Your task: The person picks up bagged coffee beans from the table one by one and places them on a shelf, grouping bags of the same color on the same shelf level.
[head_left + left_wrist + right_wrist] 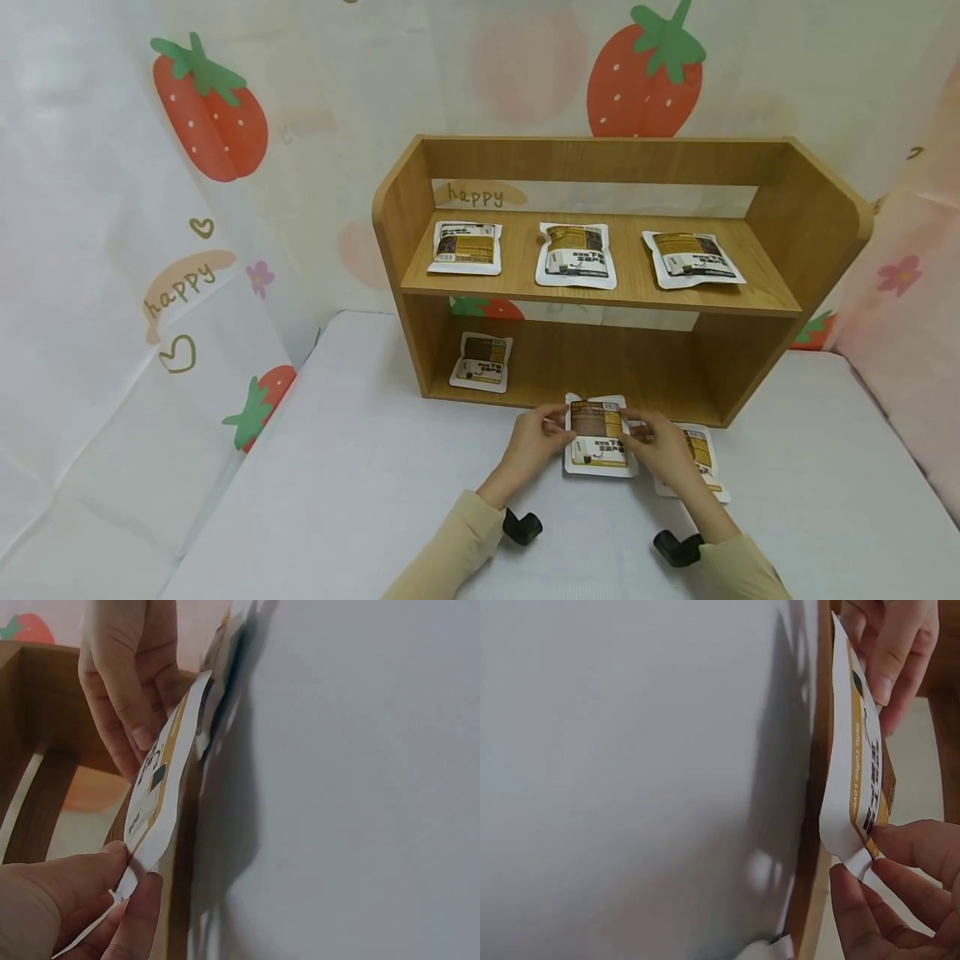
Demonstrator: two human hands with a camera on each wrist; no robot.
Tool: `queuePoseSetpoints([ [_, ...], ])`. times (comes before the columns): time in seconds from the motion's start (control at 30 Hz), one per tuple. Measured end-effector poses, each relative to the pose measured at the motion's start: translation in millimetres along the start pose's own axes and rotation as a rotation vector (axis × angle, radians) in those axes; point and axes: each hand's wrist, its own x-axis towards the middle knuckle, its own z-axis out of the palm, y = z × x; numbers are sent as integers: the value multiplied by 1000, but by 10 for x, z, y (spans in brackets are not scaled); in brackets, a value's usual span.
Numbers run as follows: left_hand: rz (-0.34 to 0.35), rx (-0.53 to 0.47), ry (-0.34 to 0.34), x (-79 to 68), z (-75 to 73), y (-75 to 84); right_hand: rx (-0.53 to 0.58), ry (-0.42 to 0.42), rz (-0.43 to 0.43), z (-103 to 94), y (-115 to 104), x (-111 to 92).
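A white coffee packet (600, 454) with a brown and gold label is held between both hands, above the table in front of the lower shelf. My left hand (531, 443) pinches its left edge between thumb and fingers, as the left wrist view shows at the packet's edge (159, 832). On the opposite edge, my right hand (666, 452) pinches the packet too; the right wrist view shows thumb and fingers on the packet's corner (847, 859). A second coffee packet (703, 454) lies on the table, partly hidden behind the right hand and forearm.
A two-tier wooden shelf (615, 354) stands at the back of the white table (337, 467). Its upper board carries a left packet (465, 248), a middle packet (576, 257) and a right packet (693, 260). Another packet (482, 362) lies at the lower tier's left end.
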Motion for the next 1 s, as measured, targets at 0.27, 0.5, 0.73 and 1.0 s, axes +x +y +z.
queuePoseSetpoints([
  [0.27, 12, 82, 14, 175, -190, 70, 52, -11, -28, 29, -86, 237],
  [0.5, 22, 162, 22, 365, -326, 113, 59, 9, -36, 116, -98, 491],
  [0.73, 41, 219, 29, 548, -418, 5, 86, -5, -33, 254, -92, 712],
  [1.0, 71, 228, 50, 677, -467, -91, 138, -17, -1, 369, -104, 852],
])
